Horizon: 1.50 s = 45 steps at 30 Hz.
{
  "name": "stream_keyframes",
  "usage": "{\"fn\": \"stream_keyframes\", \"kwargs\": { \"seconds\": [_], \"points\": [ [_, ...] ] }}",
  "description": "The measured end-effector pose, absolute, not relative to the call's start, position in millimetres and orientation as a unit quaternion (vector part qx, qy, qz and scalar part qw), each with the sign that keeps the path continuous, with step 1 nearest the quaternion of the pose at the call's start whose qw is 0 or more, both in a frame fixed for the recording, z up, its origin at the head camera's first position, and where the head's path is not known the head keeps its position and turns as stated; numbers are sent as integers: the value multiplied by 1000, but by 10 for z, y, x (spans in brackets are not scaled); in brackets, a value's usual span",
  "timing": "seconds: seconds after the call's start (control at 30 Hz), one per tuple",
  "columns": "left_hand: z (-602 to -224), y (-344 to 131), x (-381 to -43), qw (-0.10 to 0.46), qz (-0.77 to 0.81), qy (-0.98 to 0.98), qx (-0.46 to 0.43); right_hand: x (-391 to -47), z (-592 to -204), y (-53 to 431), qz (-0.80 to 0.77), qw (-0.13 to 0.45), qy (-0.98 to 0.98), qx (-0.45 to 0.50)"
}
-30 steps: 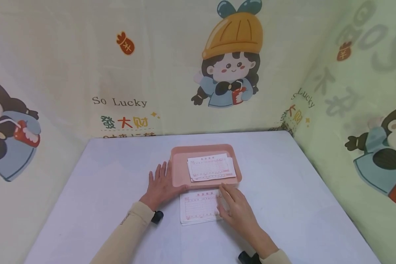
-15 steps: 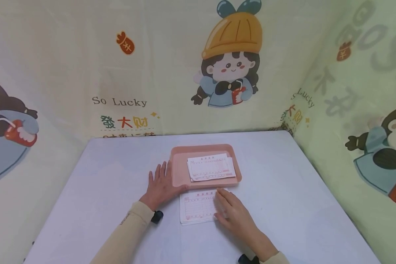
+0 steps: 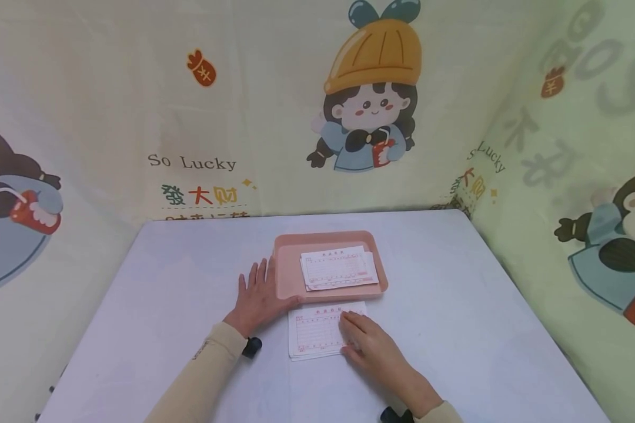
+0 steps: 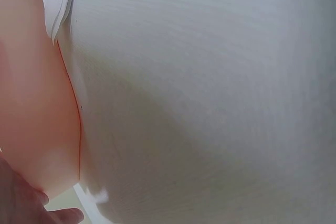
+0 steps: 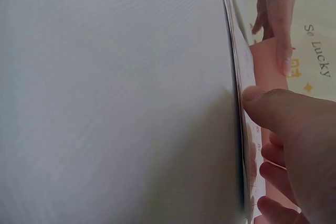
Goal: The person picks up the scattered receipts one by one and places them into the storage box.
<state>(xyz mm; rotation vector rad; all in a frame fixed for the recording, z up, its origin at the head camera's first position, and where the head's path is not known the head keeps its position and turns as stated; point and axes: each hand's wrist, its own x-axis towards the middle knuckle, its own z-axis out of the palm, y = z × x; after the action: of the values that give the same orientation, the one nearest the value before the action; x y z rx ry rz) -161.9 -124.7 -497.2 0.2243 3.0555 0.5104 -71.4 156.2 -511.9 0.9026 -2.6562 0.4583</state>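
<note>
Pink tray [image 3: 288, 276] against left hand [image 3: 259, 304], fingers spread; right hand [image 3: 374, 348], fingers bent, on papers [image 3: 316, 333]; right table edge [image 3: 520, 301] distant.

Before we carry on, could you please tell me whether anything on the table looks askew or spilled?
Mildly, yes: the paper slips in the pink tray are not squared up; lower ones stick out past the top one's right edge. The stack in front of the tray also has uneven edges. I see no spill.
</note>
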Motion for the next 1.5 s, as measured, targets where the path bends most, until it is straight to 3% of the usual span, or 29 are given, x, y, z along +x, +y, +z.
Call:
{"fn": "stream_keyframes", "kwargs": {
  "seconds": [0.47,0.9,1.17,1.5],
  "points": [
    [-4964,-1239,-1621,20,171,982,72,-724,-5124,1563,151,144,-924,319],
    [-4981,-1244,-1626,30,165,983,68,-734,-5066,1526,149,95,-937,301],
    [-4977,-1245,-1628,26,165,983,71,-741,-5069,1515,148,129,-927,319],
    [-4958,-1256,-1622,24,161,984,73,-753,-5036,1473,126,123,-934,310]
  ]
}}
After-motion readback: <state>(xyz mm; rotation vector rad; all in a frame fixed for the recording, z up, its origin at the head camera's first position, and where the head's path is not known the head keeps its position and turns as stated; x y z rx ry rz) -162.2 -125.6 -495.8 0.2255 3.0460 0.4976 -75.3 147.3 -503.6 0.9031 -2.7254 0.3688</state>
